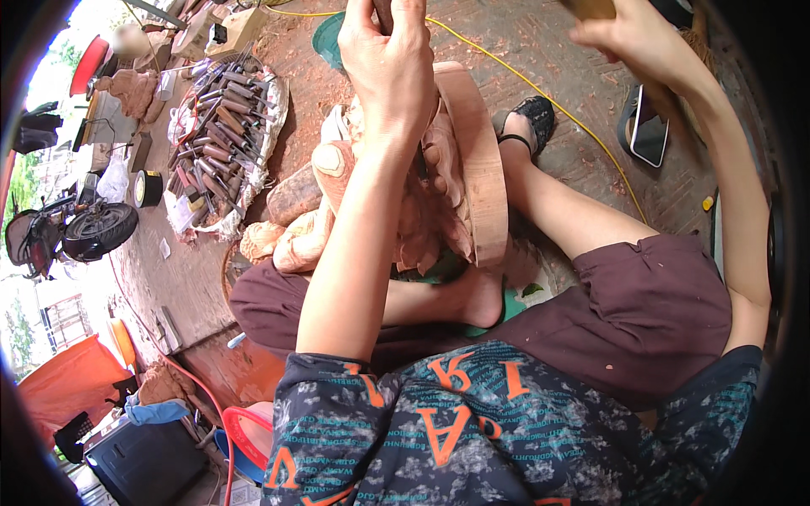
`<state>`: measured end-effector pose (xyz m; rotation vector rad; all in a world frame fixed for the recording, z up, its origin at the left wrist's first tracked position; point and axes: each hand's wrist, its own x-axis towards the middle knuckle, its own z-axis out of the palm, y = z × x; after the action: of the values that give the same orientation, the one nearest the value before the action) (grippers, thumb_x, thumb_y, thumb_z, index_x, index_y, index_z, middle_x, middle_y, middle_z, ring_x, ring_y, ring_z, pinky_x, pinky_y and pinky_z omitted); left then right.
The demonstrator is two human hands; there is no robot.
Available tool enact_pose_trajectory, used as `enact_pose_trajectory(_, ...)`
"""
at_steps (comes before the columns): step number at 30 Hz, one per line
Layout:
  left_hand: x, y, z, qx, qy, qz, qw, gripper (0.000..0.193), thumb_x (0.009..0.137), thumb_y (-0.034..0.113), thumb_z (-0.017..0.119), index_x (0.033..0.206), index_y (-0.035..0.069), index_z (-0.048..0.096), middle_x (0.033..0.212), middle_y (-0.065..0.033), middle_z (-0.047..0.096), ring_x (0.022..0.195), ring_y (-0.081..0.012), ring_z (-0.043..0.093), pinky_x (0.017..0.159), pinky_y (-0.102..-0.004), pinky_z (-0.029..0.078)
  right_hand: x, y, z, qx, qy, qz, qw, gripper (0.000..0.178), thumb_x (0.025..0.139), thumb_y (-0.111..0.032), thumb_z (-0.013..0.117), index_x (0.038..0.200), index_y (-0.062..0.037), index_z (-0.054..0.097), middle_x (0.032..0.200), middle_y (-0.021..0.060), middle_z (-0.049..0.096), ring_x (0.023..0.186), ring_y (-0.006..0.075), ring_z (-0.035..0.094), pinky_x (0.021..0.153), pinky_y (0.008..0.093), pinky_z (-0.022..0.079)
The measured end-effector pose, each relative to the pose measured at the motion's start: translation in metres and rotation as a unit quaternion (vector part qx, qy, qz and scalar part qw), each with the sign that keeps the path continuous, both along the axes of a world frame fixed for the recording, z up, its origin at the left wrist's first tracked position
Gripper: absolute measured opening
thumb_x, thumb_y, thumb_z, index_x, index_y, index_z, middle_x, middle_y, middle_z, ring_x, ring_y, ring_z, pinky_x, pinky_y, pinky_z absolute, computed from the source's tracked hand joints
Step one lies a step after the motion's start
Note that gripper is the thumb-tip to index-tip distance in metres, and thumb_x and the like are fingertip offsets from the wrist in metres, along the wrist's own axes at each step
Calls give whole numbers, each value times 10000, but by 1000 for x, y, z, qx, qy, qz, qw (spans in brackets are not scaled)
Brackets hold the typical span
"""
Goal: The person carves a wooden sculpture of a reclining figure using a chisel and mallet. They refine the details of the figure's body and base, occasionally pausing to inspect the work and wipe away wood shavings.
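Note:
A wood carving [460, 181] with rounded, figure-like forms lies across my lap, its broad curved base [485, 169] toward the right. Above it, my left hand [390, 80] is closed around a dark wooden chisel handle [383, 15], which runs out of the top of the view. The chisel's edge is hidden by my hand and arm. My right hand [633, 38] is raised at the upper right, apart from the carving. It grips a brownish wooden mallet [591, 8], smeared by motion and partly cut off.
Many chisels [224, 139] lie on a sack at the left. A tape roll [148, 189] and a motorcycle [93, 228] are beyond. A yellow cable [540, 93] crosses the floor past my sandalled foot [527, 122]. A green bowl [329, 42] sits behind my left hand.

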<state>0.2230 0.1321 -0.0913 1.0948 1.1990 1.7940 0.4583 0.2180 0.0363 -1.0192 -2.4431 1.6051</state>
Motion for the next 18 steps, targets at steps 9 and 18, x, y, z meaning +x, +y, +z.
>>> enact_pose_trajectory(9, -1, -17, 12, -61, -27, 16, 998, 143, 988, 252, 609, 945, 130, 548, 557, 74, 413, 423, -23, 361, 380, -199, 262, -22, -26, -52, 393, -48, -37, 917, 629, 753, -58, 682, 1348, 1, 485, 1183, 221, 620, 1171, 344, 557, 1134, 519, 224)
enact_pose_trajectory(18, 0, -18, 22, -35, 39, 29, 998, 142, 993, 256, 607, 999, 116, 587, 555, 87, 390, 427, -6, 334, 384, -188, 237, -25, -35, -36, 149, 66, -196, 967, 465, 799, -51, 727, 1219, 11, 538, 799, 44, 620, 624, 94, 562, 559, 258, 476)
